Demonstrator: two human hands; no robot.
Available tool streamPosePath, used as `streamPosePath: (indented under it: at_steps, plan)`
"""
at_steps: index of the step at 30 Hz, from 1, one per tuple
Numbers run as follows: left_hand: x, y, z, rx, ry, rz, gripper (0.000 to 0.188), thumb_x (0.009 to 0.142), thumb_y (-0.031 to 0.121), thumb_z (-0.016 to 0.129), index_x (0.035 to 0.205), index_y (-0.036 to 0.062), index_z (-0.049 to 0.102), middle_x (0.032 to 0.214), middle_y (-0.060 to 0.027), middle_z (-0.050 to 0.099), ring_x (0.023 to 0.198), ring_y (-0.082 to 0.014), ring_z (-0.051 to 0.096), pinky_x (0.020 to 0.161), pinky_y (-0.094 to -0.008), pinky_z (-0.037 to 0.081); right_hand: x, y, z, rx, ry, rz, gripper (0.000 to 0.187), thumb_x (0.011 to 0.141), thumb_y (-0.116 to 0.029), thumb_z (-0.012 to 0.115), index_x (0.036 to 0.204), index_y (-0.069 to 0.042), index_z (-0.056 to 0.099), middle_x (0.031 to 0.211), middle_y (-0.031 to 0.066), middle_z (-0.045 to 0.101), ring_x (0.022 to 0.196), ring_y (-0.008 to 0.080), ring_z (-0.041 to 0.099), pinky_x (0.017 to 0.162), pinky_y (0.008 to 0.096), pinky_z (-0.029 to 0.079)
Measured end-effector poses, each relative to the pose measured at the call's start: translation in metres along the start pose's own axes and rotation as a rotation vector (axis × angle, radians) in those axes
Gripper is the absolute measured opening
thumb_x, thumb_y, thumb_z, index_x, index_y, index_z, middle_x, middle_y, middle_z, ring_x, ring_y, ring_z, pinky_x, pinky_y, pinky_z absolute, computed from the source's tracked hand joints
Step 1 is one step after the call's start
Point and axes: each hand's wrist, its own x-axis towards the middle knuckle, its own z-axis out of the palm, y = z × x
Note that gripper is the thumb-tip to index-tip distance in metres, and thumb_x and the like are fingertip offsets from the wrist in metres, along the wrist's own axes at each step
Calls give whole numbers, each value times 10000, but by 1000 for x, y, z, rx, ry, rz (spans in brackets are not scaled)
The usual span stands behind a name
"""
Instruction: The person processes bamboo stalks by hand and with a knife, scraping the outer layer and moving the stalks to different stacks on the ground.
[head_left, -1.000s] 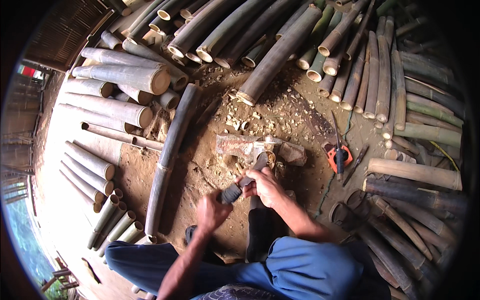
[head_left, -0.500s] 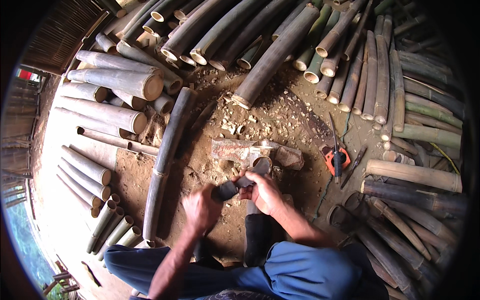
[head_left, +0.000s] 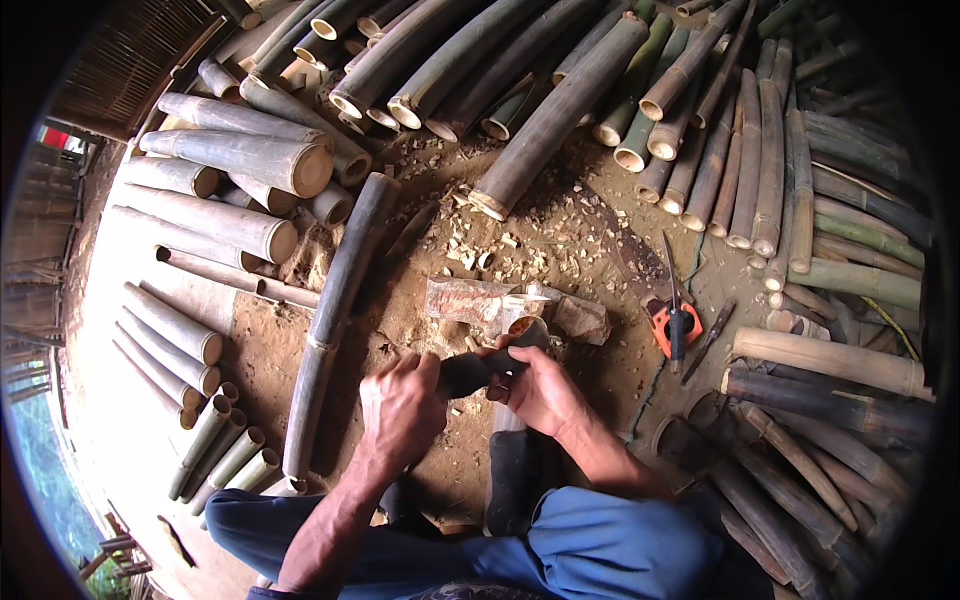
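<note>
My left hand (head_left: 402,405) is closed around the end of a black-wrapped handle, part of a dark knife (head_left: 464,375). At the knife's other end my right hand (head_left: 545,392) pinches it between thumb and fingers, and these cover part of the blade. Just beyond my fingers, the open end of a short bamboo tube (head_left: 522,325) faces up; the hands and knife hide much of it. Behind it, pale, rough-cut wood blocks (head_left: 470,300) lie on the dirt floor. Both hands are above the ground between my knees.
Wood chips (head_left: 490,235) litter the ground ahead. A long bamboo pole (head_left: 335,310) lies to the left, near stacked bamboo sections (head_left: 235,160). At right are a black-handled pointed tool (head_left: 677,335) on an orange object (head_left: 660,325) and a slim dark tool (head_left: 710,340). More bamboo (head_left: 830,360) lies beyond.
My left hand has turned slightly and risen, and more of the black handle shows. My right hand has shifted a little to the right along with the knife. The view has moved slightly.
</note>
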Motion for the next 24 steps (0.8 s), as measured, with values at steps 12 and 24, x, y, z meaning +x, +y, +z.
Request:
streamPosePath:
  at_steps: [12, 24]
  plan:
    - [24, 12, -15, 121, -154, -171, 93, 696, 111, 713, 743, 35, 688, 683, -190, 694, 665, -354, 722, 624, -464, 560, 9, -4, -1, 50, -159, -38, 220, 1049, -167, 499, 1196, -52, 615, 1173, 197, 714, 844, 221, 705, 827, 437, 641]
    - [-20, 17, 11, -249, -224, -537, 309, 652, 217, 789, 904, 38, 776, 783, -215, 733, 766, -381, 742, 734, -464, 599, 14, -13, 9, -390, 107, 42, 162, 1018, -188, 578, 1082, -45, 623, 996, 189, 744, 684, 200, 686, 659, 411, 643]
